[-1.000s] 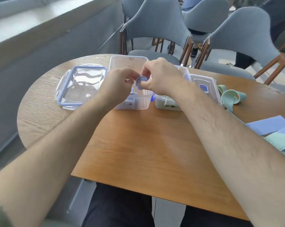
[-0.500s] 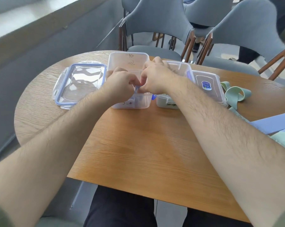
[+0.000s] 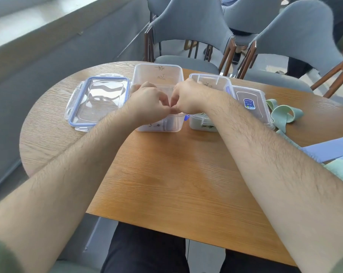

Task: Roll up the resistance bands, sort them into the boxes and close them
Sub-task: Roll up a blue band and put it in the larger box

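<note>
Both my hands reach down into the larger clear box at the table's far side. My left hand and my right hand meet fingertip to fingertip, fingers curled and pinched; the small blue rolled band they carried is hidden behind them. To the right stands a smaller clear box with green bands showing through its front wall. A loose green band lies looped right of that box. A flat lilac-blue band and another green band lie at the right edge.
A clear lid with a blue seal lies left of the larger box. A second lid with a blue sticker leans against the smaller box. Grey chairs stand behind the wooden table. A grey wall runs along the left.
My hands have gone down from above the larger box into it with the blue roll. The roll was visible between my fingers before and is now covered.
</note>
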`<state>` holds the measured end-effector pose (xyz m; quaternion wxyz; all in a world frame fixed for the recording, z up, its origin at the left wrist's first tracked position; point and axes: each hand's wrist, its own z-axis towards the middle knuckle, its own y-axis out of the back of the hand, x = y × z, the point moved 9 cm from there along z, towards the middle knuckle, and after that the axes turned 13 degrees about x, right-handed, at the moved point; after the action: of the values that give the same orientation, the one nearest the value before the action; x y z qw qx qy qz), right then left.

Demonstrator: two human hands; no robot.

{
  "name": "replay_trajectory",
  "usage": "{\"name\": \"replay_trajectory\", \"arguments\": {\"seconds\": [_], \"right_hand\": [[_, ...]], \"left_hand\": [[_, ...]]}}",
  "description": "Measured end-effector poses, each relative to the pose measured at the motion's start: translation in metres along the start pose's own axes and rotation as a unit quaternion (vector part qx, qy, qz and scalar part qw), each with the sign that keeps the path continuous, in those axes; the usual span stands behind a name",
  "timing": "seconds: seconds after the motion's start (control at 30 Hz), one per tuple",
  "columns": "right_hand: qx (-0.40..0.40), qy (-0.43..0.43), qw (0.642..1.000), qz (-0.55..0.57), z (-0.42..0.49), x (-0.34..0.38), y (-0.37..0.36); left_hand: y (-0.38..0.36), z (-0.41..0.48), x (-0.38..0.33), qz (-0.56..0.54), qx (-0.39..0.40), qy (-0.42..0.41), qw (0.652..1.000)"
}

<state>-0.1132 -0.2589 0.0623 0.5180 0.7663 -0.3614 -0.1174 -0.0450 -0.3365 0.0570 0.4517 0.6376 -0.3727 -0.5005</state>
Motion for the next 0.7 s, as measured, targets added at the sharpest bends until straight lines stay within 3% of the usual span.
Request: {"name": "replay_trajectory", "arguments": {"seconds": [0.27, 0.4, 0.57, 0.7], "right_hand": [[-0.029, 0.019, 0.999, 0.022, 0.003, -0.008, -0.007], [-0.112, 0.059, 0.991, 0.035, -0.016, -0.008, 0.006], [-0.206, 0.068, 0.973, 0.078, -0.054, -0.03, 0.005], [-0.29, 0.043, 0.947, 0.128, -0.091, -0.062, -0.004]], "left_hand": [[0.008, 0.006, -0.002, 0.018, 0.05, 0.048, 0.997], [0.011, 0.004, -0.009, 0.008, 0.055, 0.038, 0.998], [0.023, -0.003, -0.038, -0.058, -0.061, -0.017, 0.996], [0.02, -0.019, -0.086, -0.096, -0.162, -0.114, 0.975]]}}
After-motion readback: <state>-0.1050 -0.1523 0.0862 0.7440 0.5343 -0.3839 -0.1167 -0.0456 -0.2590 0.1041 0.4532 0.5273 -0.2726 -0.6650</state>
